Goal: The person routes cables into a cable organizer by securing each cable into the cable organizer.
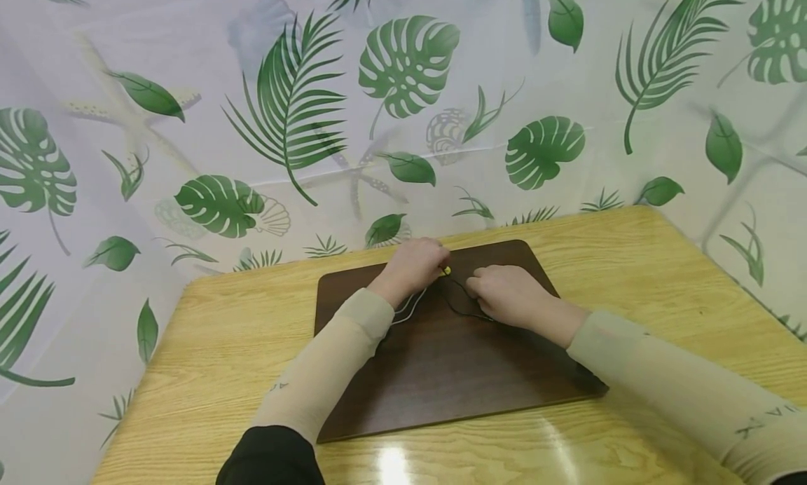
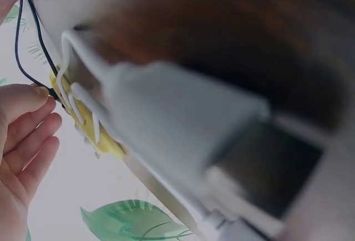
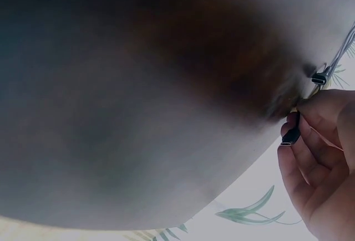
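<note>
Near the far edge of the dark brown board (image 1: 454, 366), my left hand (image 1: 414, 266) pinches a black cable (image 2: 33, 16) between thumb and fingers. That spot is right beside a yellow cable holder (image 2: 105, 136), with white cables (image 2: 77, 91) lying across it. A white plug with a metal end (image 2: 172, 119) fills the foreground of the left wrist view, blurred. My right hand (image 1: 512, 297) pinches the black cable close to its small black connector (image 3: 290, 136). A second black connector (image 3: 319, 78) shows just above the right fingers.
The board lies on a light wood table (image 1: 239, 338). Behind it hangs a white cloth with green leaves (image 1: 410, 64). White cables (image 1: 410, 310) trail over the board under the left forearm.
</note>
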Demonstrator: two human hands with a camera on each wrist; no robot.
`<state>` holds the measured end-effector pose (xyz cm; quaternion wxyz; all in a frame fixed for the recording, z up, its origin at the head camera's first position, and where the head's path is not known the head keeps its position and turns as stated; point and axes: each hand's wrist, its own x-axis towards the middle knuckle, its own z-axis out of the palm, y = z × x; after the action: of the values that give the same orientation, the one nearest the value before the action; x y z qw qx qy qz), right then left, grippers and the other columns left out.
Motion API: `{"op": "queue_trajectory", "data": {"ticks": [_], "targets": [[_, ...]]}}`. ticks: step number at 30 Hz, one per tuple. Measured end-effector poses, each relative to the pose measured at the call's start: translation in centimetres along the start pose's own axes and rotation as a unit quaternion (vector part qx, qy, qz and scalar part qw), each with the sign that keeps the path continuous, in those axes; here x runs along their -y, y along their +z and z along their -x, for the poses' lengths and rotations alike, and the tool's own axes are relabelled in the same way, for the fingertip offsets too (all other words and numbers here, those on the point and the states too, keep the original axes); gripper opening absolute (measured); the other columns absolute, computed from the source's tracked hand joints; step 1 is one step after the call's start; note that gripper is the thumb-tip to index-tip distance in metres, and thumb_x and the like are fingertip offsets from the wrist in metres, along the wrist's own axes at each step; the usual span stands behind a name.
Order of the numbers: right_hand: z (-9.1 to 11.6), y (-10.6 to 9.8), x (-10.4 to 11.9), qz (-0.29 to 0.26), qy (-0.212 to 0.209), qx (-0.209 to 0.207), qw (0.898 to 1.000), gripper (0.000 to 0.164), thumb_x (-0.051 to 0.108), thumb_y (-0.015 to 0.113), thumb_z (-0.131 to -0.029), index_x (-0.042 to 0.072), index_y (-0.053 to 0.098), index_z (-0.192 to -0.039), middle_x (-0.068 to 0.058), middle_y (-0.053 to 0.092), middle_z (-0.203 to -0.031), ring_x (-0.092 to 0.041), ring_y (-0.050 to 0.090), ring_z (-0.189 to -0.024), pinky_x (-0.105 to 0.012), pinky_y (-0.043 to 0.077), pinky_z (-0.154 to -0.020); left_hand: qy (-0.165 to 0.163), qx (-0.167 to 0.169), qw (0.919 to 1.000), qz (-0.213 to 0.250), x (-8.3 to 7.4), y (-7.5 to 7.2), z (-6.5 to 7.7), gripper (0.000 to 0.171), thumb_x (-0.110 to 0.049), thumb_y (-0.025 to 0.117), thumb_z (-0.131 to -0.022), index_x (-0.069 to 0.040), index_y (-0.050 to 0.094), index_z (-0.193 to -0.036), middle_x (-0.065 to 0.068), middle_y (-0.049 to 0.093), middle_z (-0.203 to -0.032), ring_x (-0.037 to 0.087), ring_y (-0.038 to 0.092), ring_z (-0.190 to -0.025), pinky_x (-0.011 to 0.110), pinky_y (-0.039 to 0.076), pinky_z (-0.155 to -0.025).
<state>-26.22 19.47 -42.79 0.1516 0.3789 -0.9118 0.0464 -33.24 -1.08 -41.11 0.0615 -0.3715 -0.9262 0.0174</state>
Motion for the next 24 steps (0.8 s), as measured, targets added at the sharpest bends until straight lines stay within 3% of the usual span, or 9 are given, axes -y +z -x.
{"op": "queue_trajectory", "data": {"ticks": [7,13,18,24], "targets": [[-0.08,0.01,-0.01,0.002,0.000,0.007,1.000,0.023,-0.007,0.074,-0.079,0.013,0.064,-0.076,-0.002,0.057,-0.074,-0.021,0.058,-0.065,-0.034,0.049,-0.057,0.003,-0.008,0.9999,0.006,0.08,-0.12,0.14,0.013,-0.012,0.068,-0.103,-0.013,0.081,-0.100,0.004,0.077,-0.103,0.023,0.074,-0.098,0.038,0.060,-0.087],[-0.08,0.07,-0.09,0.008,-0.004,0.005,1.000,0.021,-0.007,0.074,-0.080,0.012,0.067,-0.076,-0.002,0.056,-0.075,-0.023,0.058,-0.067,-0.037,0.051,-0.061,0.001,-0.012,0.9999,-0.004,0.05,-0.06,0.09,0.019,-0.013,0.064,-0.103,-0.013,0.079,-0.092,0.004,0.075,-0.094,0.023,0.071,-0.088,0.039,0.059,-0.079],[-0.07,0.03,0.00,0.008,-0.007,0.007,1.000,0.023,-0.008,0.072,-0.085,0.012,0.066,-0.076,-0.002,0.057,-0.073,-0.021,0.057,-0.065,-0.035,0.051,-0.060,-0.002,-0.010,0.9999,-0.007,0.07,0.04,-0.05,0.023,-0.012,0.062,-0.104,-0.012,0.075,-0.085,0.004,0.073,-0.087,0.019,0.062,-0.075,0.036,0.056,-0.073],[-0.11,-0.08,0.14,-0.001,-0.001,0.013,1.000,0.024,-0.010,0.070,-0.085,0.012,0.067,-0.077,-0.002,0.059,-0.074,-0.019,0.058,-0.064,-0.033,0.051,-0.059,-0.014,0.006,0.9999,0.008,0.06,-0.33,-0.25,0.023,-0.012,0.066,-0.102,-0.014,0.075,-0.081,0.001,0.071,-0.083,0.015,0.051,-0.073,0.032,0.049,-0.070]]}}
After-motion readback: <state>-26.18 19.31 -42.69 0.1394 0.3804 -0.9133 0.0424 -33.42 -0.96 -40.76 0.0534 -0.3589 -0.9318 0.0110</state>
